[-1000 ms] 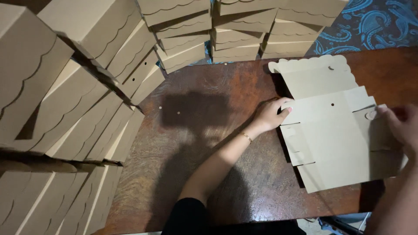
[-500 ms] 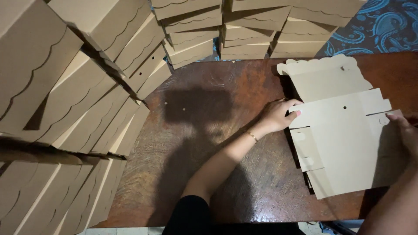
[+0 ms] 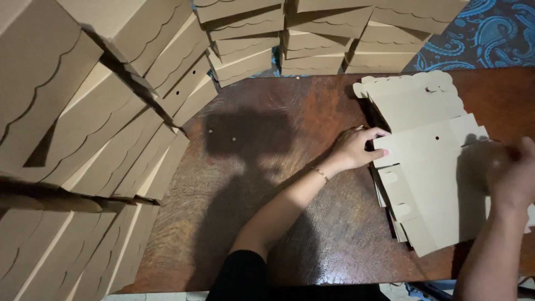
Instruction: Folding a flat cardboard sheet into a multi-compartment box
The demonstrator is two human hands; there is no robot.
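Folding seems in hand: the left hand [image 3: 352, 149] pinches the top flat box [image 3: 429, 184] at the worktop's [image 3: 278, 184] right edge (right hand [image 3: 510, 173] grasps its other side), next creasing the flaps.

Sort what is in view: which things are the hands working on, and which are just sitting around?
In hand:
- flat cardboard box blank, top sheet of a small pile
- left hand, gripping its left edge
- right hand, on its right edge

Lying about:
- stacks of folded scallop-edged boxes along the left and back
- wooden table
- blue patterned cloth
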